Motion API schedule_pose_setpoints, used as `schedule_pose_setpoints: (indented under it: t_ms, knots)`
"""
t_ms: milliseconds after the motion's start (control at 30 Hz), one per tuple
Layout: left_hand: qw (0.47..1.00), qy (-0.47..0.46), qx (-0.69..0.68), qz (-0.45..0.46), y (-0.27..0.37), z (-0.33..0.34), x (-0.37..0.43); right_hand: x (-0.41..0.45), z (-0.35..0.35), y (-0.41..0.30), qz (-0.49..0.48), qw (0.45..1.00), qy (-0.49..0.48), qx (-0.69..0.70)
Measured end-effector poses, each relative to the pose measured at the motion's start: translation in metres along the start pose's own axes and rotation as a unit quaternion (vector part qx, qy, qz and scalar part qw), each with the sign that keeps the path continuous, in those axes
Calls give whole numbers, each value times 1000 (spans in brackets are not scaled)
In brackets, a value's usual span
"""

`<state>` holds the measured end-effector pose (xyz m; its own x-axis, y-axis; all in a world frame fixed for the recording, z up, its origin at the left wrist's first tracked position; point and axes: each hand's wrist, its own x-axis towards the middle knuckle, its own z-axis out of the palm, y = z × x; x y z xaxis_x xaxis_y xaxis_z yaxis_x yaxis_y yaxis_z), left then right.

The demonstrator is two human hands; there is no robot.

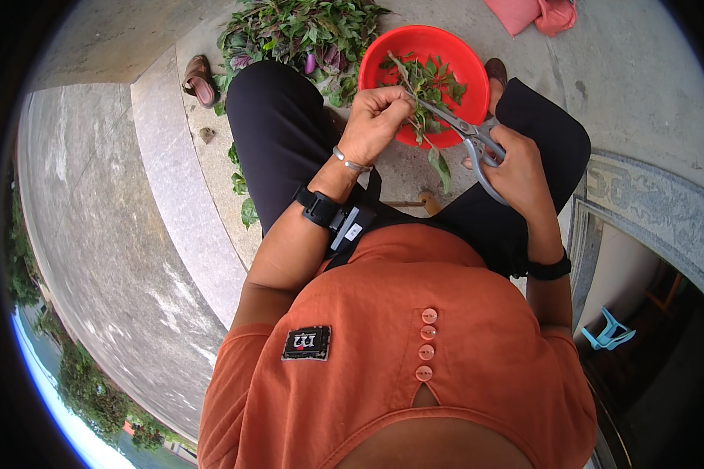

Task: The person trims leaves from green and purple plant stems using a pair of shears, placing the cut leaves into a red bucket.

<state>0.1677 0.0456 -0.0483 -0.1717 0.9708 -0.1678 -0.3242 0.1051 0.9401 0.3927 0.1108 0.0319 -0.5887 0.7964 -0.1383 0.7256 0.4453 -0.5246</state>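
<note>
My left hand (380, 122) pinches a leafy green stem above a red plastic basin (475, 76). In my right hand (513, 167) is a pair of grey-handled scissors (468, 130). Their blades point left, and the tips reach the stem close to my left fingertips. I cannot tell whether the blades touch it. Cut leafy greens (437, 76) lie in the basin under both hands. One long leaf (439, 170) hangs down past the basin's near rim. The stem's end inside my left fingers is hidden.
Beyond my left knee lies a big heap of leafy greens (305, 29) with a purple eggplant-like vegetable (310, 63) in it. A brown sandal (200, 82) stands left of it. Pink bags (531, 14) lie at the upper right. Loose leaves (249, 212) are beside my left leg.
</note>
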Motion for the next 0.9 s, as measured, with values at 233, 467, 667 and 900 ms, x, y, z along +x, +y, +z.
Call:
schedule_pose_setpoints:
  t_ms: [233, 467, 667, 900]
  knots:
    - [994, 27, 104, 24, -9, 0, 6, 1, 12, 11, 28, 999, 25, 0]
    - [995, 84, 43, -9, -6, -2, 5, 0, 19, 24, 150, 984, 24, 94]
    - [936, 280, -86, 197, 81, -64, -49, -3, 2, 22, 147, 961, 47, 231]
    - [853, 510, 65, 90, 10, -242, -130, 14, -1, 7, 194, 900, -5, 390]
